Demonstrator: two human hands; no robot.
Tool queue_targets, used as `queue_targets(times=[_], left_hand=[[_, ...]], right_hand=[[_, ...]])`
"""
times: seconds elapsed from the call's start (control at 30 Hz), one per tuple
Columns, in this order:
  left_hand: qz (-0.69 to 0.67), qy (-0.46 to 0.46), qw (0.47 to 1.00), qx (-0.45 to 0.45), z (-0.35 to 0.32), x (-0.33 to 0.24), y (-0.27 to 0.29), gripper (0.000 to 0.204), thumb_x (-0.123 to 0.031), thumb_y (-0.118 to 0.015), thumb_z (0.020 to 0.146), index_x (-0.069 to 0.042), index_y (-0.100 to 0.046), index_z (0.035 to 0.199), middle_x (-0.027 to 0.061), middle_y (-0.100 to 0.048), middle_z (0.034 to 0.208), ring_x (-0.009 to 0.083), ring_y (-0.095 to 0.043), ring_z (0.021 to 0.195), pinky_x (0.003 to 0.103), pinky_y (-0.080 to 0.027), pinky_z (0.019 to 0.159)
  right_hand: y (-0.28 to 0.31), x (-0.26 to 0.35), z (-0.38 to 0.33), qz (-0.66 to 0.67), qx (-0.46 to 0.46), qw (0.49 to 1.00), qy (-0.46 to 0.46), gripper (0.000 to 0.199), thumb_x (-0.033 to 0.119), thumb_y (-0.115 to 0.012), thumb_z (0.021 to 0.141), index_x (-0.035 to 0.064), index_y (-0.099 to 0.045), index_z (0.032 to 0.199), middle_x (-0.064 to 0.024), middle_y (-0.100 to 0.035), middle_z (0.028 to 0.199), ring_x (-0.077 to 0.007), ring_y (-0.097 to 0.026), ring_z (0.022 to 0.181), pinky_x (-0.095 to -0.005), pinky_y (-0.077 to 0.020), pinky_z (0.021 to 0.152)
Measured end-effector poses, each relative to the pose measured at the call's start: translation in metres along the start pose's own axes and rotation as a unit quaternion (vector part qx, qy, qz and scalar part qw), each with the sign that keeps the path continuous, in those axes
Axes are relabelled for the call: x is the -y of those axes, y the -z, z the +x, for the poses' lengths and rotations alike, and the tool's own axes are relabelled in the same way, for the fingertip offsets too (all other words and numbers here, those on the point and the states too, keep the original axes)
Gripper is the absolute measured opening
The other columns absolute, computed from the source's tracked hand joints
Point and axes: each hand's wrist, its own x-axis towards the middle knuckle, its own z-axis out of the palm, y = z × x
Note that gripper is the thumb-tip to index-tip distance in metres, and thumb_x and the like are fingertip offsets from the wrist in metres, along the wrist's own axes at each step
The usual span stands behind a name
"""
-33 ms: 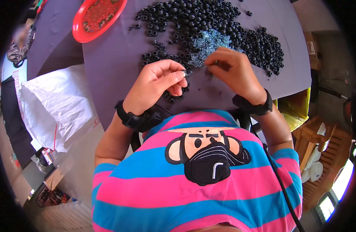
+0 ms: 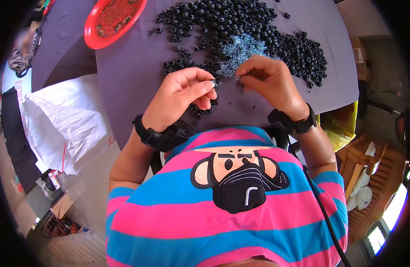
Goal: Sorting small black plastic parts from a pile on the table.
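Observation:
My left hand (image 2: 182, 95) is closed in a pinch, thumb against forefinger. A small black hollow piece (image 2: 217, 82) shows at its fingertips, mostly covered by them. Opposite it, my right hand (image 2: 271, 82) pinches a tiny clear ring-like piece (image 2: 237, 78) between thumb and forefinger; its other fingers are curled. Just beyond the right fingertips lies a pile of small clear bluish pieces (image 2: 240, 50). Black hollow pieces (image 2: 218, 22) in a large heap surround that pile on the far side, and several more (image 2: 197, 111) lie under and beside my left hand.
A red oval tray (image 2: 92, 39) with reddish and dark contents stands at the far left of the grey-covered table (image 2: 125, 80). A white sack (image 2: 69, 120) is left of the table, and a yellow bag (image 2: 340, 124) hangs by its right edge. A wooden slatted bench (image 2: 378, 178) stands at right.
My right hand has shifted and turned slightly, and the tiny clear piece at its fingertips now shows. My left hand is almost still.

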Motion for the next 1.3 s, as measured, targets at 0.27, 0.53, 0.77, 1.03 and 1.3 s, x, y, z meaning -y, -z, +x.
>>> queue_targets(times=[0.27,0.53,0.77,1.03,1.3], left_hand=[[0.035,-0.006,0.999,-0.004,0.009,0.000,-0.010,0.015,-0.014,-0.057,0.096,-0.002,-0.060,0.104,0.0052,-0.066,0.086,0.0096,-0.061,0.070,0.023,-0.050,0.065],[0.034,-0.013,0.998,-0.045,0.002,0.001,0.001,0.016,-0.014,-0.056,0.096,-0.001,-0.060,0.105,0.0059,-0.065,0.086,0.0104,-0.061,0.070,0.023,-0.051,0.065],[0.024,-0.015,0.999,-0.044,-0.001,0.002,0.004,0.016,-0.014,-0.055,0.096,-0.001,-0.059,0.105,0.0061,-0.065,0.086,0.0105,-0.061,0.070,0.023,-0.051,0.065],[0.021,-0.024,0.998,-0.053,-0.008,0.005,0.006,0.016,-0.014,-0.056,0.096,-0.001,-0.060,0.105,0.0060,-0.065,0.086,0.0103,-0.061,0.069,0.023,-0.051,0.064],[0.013,-0.022,0.998,-0.053,-0.005,0.000,0.004,0.018,-0.016,-0.060,0.094,0.000,-0.060,0.103,0.0060,-0.066,0.084,0.0101,-0.061,0.069,0.023,-0.051,0.065]], right_hand=[[-0.002,-0.003,-0.003,0.088,-0.036,0.995,-0.041,0.011,-0.003,-0.063,0.085,-0.0006,-0.063,0.095,-0.0019,-0.064,0.085,-0.0067,-0.062,0.074,-0.0208,-0.0485,0.064],[0.012,-0.008,-0.006,-0.042,-0.060,0.997,0.012,0.012,-0.004,-0.063,0.082,-0.0006,-0.064,0.094,-0.0063,-0.060,0.081,-0.0128,-0.058,0.069,-0.0249,-0.0458,0.061],[-0.004,-0.006,-0.007,-0.239,0.028,0.968,0.073,0.015,0.000,-0.064,0.077,0.0025,-0.061,0.091,-0.0113,-0.058,0.088,-0.0329,-0.061,0.074,-0.0391,-0.0489,0.063],[-0.006,0.004,0.002,-0.259,-0.012,0.961,0.098,0.011,0.002,-0.062,0.077,0.0042,-0.059,0.087,-0.0117,-0.054,0.083,-0.0326,-0.060,0.074,-0.0408,-0.0482,0.062],[-0.036,0.004,0.011,-0.268,0.068,0.942,0.190,0.009,0.008,-0.058,0.075,0.0045,-0.058,0.083,-0.0092,-0.050,0.080,-0.0272,-0.060,0.071,-0.0377,-0.0497,0.059]])
